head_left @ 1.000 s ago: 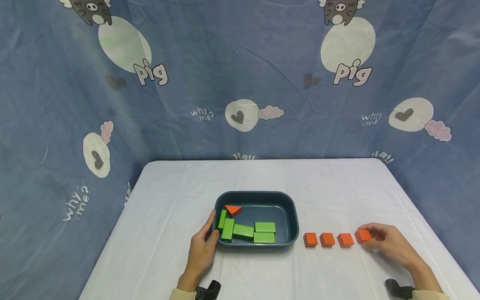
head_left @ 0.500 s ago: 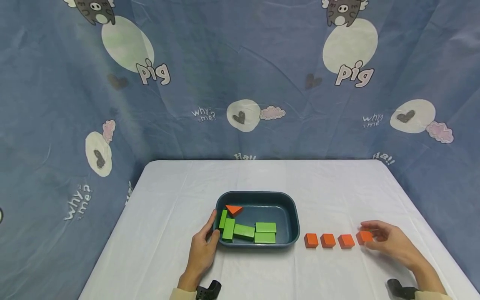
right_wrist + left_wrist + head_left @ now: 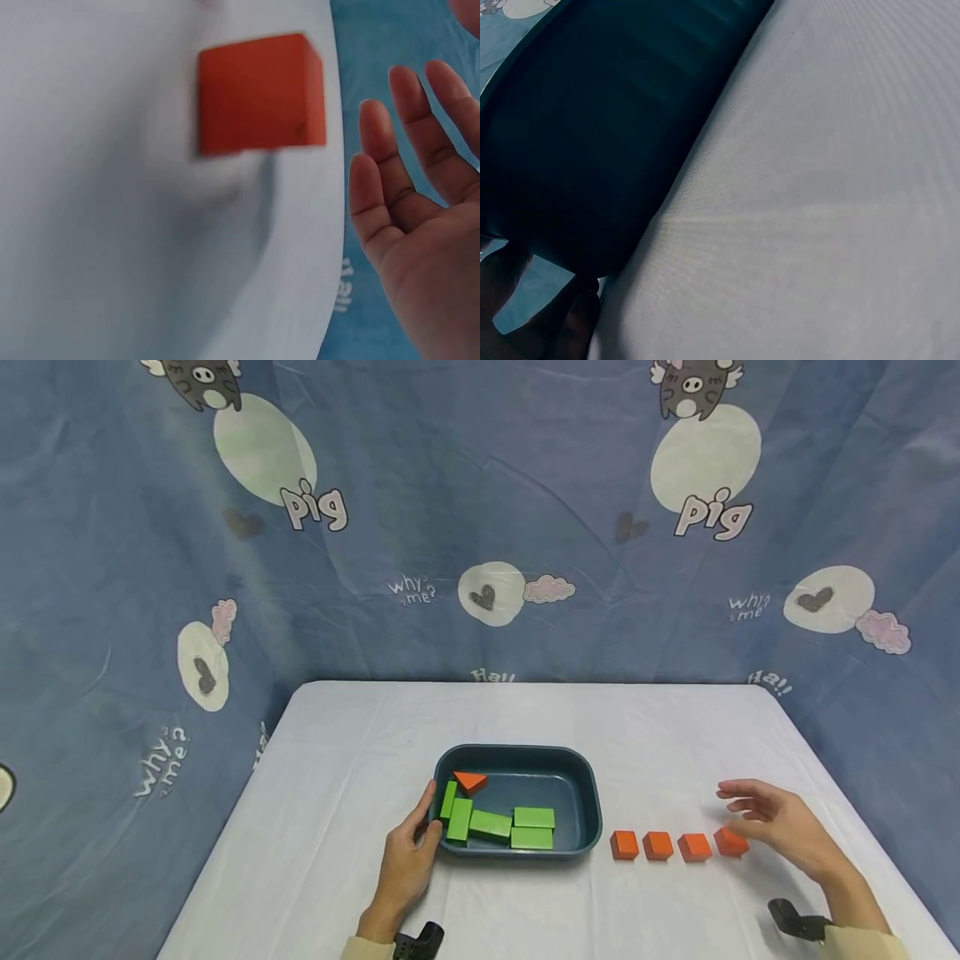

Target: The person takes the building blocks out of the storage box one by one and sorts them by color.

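Observation:
In the head view my left hand rests against the left end of a dark blue rectangular tray, fingers and thumb spread along its outer wall. The left wrist view shows fingertips touching the tray's dark side. Inside the tray lie several green blocks and an orange triangular block. My right hand hovers just above and beside the rightmost orange cube, its fingers loose and parted. The right wrist view has that cube on the cloth, apart from the visible fingers.
Three more orange cubes, among them the nearest to the tray, a middle one and another, stand in the same row. A white cloth covers the table. Behind it hangs a blue printed curtain.
My right hand has let go of the rightmost orange cube and lifted slightly up and away from it. The cube stays at the row's end. My left hand keeps its place at the tray.

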`<state>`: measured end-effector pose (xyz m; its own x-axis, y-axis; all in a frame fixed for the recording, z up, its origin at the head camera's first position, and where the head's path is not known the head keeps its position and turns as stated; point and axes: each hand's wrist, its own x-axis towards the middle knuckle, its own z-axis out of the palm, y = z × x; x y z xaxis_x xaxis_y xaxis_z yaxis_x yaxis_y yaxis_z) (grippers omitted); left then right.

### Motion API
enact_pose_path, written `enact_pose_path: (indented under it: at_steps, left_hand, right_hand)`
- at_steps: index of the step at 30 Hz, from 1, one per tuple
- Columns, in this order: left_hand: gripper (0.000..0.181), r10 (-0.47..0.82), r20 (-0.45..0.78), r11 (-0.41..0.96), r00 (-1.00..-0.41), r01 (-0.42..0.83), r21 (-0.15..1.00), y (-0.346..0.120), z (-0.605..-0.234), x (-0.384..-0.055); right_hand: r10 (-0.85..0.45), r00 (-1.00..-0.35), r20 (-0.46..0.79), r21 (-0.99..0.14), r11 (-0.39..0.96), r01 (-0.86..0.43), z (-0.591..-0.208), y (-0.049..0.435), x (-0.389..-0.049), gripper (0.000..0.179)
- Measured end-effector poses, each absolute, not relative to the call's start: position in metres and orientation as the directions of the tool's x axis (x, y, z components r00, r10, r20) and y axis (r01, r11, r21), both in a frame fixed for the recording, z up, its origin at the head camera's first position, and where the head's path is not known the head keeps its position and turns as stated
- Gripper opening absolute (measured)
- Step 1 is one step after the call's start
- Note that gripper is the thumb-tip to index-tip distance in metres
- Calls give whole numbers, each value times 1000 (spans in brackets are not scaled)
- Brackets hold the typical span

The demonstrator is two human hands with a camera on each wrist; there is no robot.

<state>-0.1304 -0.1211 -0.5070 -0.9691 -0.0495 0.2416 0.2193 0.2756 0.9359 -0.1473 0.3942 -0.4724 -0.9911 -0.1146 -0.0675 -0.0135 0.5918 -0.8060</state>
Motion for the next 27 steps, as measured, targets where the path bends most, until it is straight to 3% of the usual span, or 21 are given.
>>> enact_pose_path:
  at_steps: [12, 27]
  left_hand:
    - [51, -50, 250, 270, -967, 228, 935, -122, -510, -130]
    - [51, -40, 268, 279, -963, 246, 928, -124, -509, -131]
  right_hand:
    - [-172, -983, 63, -837, 527, -146, -462, 357, -173, 50]
    - [-278, -954, 113, -878, 422, -227, -445, 310, -211, 50]
